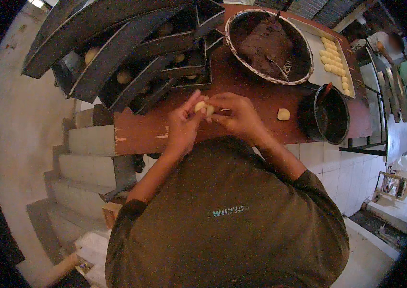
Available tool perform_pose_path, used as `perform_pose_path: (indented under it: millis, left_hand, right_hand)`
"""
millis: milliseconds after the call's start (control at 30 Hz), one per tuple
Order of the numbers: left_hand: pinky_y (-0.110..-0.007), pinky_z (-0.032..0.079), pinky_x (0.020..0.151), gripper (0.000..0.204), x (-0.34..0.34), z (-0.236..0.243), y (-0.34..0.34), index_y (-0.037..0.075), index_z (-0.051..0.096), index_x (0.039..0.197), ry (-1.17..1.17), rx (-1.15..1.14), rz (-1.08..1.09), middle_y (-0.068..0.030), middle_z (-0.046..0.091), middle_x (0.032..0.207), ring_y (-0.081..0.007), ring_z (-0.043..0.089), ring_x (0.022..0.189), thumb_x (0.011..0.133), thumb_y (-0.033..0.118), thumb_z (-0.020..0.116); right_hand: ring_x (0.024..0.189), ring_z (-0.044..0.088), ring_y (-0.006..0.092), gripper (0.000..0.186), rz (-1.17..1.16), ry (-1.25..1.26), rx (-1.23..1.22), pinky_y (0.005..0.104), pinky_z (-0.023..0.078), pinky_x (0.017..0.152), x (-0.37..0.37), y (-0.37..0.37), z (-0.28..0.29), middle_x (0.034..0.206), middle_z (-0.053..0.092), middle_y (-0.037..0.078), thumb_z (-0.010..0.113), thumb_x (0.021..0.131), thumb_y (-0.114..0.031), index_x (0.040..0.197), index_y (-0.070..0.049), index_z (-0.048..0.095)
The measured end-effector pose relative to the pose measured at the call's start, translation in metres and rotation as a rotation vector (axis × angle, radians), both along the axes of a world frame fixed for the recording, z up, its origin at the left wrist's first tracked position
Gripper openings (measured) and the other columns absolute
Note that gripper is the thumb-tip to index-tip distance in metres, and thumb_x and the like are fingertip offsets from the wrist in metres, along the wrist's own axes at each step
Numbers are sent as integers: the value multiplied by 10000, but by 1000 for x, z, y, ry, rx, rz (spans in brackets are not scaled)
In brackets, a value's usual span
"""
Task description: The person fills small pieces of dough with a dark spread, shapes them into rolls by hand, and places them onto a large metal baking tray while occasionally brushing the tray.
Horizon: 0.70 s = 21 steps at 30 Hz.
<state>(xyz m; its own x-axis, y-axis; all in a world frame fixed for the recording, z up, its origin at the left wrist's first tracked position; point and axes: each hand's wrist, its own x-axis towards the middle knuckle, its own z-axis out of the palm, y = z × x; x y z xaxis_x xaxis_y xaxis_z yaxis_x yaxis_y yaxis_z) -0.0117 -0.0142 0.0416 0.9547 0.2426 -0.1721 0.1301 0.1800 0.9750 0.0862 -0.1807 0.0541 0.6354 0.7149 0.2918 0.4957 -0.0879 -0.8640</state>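
Person wears a dk olive-brown shirt (227,240), loose-cut w/ soft folds, spreading wide at 6 o'clock & darker along its 12 o'clock edge. Short line of pale bluish-white lettering (230,211) sits on it betw. 5 and 6 o'clock. Lt sleeve (129,211) (cuff nr 7:30) & rt sleeve (316,185) (cuff nr 4) are short, same colour, ending abt elbow; lt hand (183,122) & rt hand (239,115) bare.
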Motion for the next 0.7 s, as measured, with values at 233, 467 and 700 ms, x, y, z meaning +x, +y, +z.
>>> perform_pose_path:
  millis: [233, 467, 700]
  left_hand:
    - [-300, 555, 936, 592, -8, 16, 14, 30, 475, 1478, 154, -578, -147, -105, 626, 1336, -147, 659, 1054, 939, 80, 712]
    - [-278, 551, 885, 677, 3, 13, -9, 20, 443, 1498, -48, -439, 21, -71, 635, 1267, -145, 637, 1069, 905, 111, 757]
    - [-288, 543, 782, 411, 30, 11, -21, 26, 664, 1199, -267, -134, 26, -39, 705, 1008, -113, 658, 942, 893, 263, 801]
  right_hand:
    - [997, 724, 198, 356, 8, 46, -72, 317, 566, 861, -1, -6, 29, 1078, 759, 135, 777, 803, 5, 1155, -42, 753]
    - [916, 740, 199, 303, -117, -129, 82, 319, 585, 836, -4, -5, 25, 1028, 767, 169, 759, 849, -35, 1149, 0, 738]
    - [805, 741, 205, 221, -201, 468, 88, 326, 596, 744, -27, 5, -5, 888, 759, 147, 782, 857, -102, 1043, 15, 758]
